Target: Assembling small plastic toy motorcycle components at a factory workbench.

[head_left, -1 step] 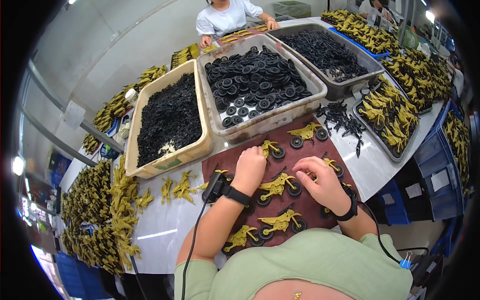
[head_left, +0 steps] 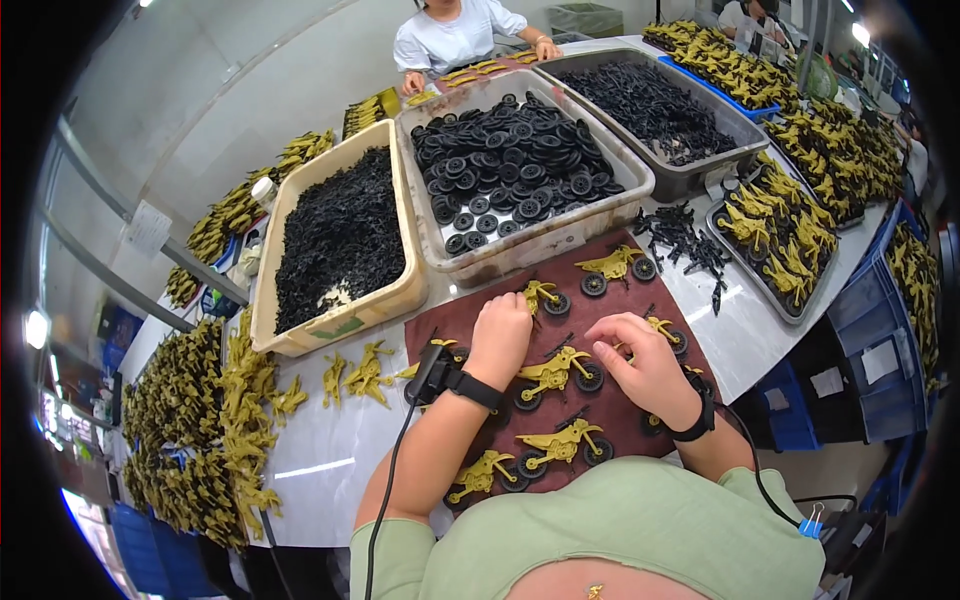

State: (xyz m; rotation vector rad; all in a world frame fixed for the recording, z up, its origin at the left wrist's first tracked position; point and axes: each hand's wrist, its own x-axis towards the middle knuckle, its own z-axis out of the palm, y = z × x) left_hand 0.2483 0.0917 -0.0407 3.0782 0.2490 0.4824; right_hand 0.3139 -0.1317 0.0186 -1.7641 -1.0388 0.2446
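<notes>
Rows of yellow toy motorcycles with black wheels lie on a dark red mat (head_left: 640, 285). My left hand (head_left: 502, 335) is closed at the rear end of a toy motorcycle (head_left: 541, 297) near the mat's far edge; its fingertips are partly hidden. My right hand (head_left: 648, 372) hovers low over the mat with thumb and fingers apart, beside another toy motorcycle (head_left: 660, 327) that it partly covers. Between and below the hands lie a toy motorcycle (head_left: 552, 372) and, nearer me, another toy motorcycle (head_left: 562, 443). Both wrists wear black straps.
Beyond the mat stand a cream bin (head_left: 413, 290) of small black parts, a bin of black wheels (head_left: 640, 185) and a grey bin (head_left: 745, 150) of black parts. Yellow bodies (head_left: 245, 400) pile up at left. A tray (head_left: 795, 315) of motorcycles sits at right. A person (head_left: 450, 45) works opposite.
</notes>
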